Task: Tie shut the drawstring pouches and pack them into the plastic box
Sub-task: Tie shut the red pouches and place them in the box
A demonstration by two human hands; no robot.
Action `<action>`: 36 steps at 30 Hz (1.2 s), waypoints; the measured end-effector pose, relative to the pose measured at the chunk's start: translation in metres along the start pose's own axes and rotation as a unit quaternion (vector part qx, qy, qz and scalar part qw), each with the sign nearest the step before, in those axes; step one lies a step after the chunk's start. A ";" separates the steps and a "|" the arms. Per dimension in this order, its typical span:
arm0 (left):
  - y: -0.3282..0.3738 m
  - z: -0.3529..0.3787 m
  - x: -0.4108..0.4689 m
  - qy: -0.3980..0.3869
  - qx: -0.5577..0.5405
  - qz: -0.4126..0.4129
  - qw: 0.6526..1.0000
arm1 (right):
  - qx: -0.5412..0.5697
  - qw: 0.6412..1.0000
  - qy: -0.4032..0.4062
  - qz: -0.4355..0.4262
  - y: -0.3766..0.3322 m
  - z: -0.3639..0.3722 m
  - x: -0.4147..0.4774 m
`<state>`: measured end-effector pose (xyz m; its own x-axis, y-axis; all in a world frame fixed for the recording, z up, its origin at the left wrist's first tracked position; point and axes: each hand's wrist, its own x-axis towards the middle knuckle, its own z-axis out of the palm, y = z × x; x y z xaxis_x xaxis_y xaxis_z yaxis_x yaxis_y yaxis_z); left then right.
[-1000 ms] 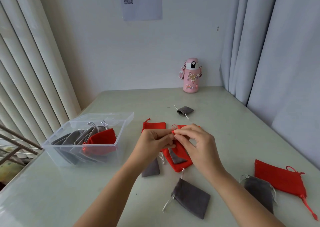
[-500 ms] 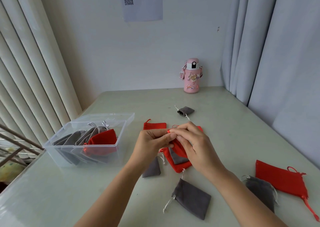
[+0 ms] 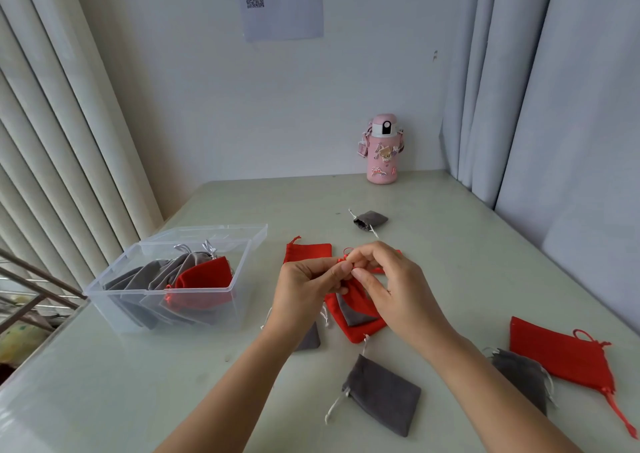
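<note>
Above the middle of the table I hold a small red drawstring pouch [image 3: 358, 295]. My left hand [image 3: 304, 290] and my right hand [image 3: 391, 286] both pinch its red cord at the top, fingertips close together. The pouch hangs down between the hands. Under it lie a red pouch [image 3: 353, 331] and a grey pouch [image 3: 355, 315] in a small pile. The clear plastic box [image 3: 194, 291] stands at the left and holds several grey pouches and a red one [image 3: 204, 277].
Loose pouches lie around: red [image 3: 308, 251] behind my hands, grey [image 3: 369, 220] further back, grey [image 3: 382, 395] at the front, grey [image 3: 519, 374] and red [image 3: 564, 355] at the right. A pink bottle [image 3: 382, 149] stands by the wall. Curtains hang right, blinds left.
My fingers have shifted slightly on the red cord and the right hand's fingers have spread a little. Both hands stay in the same spot over the pile.
</note>
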<state>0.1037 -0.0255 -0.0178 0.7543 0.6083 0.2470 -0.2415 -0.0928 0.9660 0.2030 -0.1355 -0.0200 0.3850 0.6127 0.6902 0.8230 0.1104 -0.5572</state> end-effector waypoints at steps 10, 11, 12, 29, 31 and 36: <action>0.000 -0.002 0.001 0.006 -0.004 0.015 1.000 | 0.019 0.999 0.045 0.006 0.001 0.000 0.000; 0.001 -0.001 0.000 0.007 -0.010 0.012 1.000 | 0.017 0.998 0.054 -0.004 0.001 0.000 0.000; 0.002 -0.001 0.000 0.006 -0.018 0.009 1.000 | 0.011 0.998 0.062 -0.014 0.001 0.000 0.000; -0.002 0.003 -0.002 0.003 -0.042 0.029 0.999 | -0.025 0.998 0.008 -0.063 0.002 -0.002 0.004; -0.002 0.004 -0.002 0.002 -0.036 0.033 0.999 | 0.011 1.000 0.011 -0.024 0.001 -0.002 0.004; -0.001 0.005 -0.002 -0.013 0.008 0.065 0.998 | 0.176 0.978 -0.007 0.111 -0.004 -0.004 0.003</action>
<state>0.1049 -0.0304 -0.0186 0.7336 0.5693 0.3711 -0.3279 -0.1818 0.9271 0.2025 -0.1370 -0.0140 0.5307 0.6621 0.5292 0.5243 0.2341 -0.8187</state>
